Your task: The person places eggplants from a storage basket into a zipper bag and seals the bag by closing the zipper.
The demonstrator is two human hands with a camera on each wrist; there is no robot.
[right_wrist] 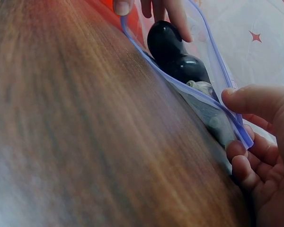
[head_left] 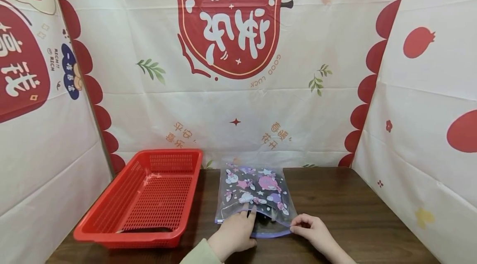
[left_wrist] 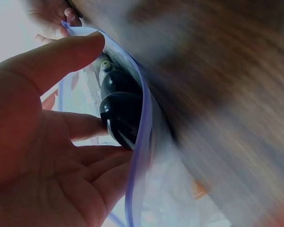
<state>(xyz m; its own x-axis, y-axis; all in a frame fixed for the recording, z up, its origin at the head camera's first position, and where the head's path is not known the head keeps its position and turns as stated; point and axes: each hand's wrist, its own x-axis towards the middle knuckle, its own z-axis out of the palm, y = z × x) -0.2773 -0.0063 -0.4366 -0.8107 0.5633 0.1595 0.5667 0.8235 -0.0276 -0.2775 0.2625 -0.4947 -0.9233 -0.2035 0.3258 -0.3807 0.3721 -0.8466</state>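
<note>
A clear zip bag [head_left: 257, 189] printed with cartoon figures and edged in purple lies on the table, its mouth parted toward me. My left hand [head_left: 238, 231] reaches into the mouth with fingers extended, the thumb by the purple rim [left_wrist: 140, 94]. Inside, close to those fingertips, is a glossy black thing with rounded lobes [right_wrist: 166, 41]; its kind is unclear. Beside it sits a small pale piece with a ring-like end [right_wrist: 201, 87]. At the bag's right corner, my right hand [head_left: 314, 233] pinches the purple edge between thumb and fingers.
A red plastic basket [head_left: 193, 197] stands on the left, with a long dark thing [head_left: 149, 229] along its near side. Dark wooden table [head_left: 335, 202] extends to the right of the bag. Printed cloth walls [head_left: 231, 106] enclose the back and both sides.
</note>
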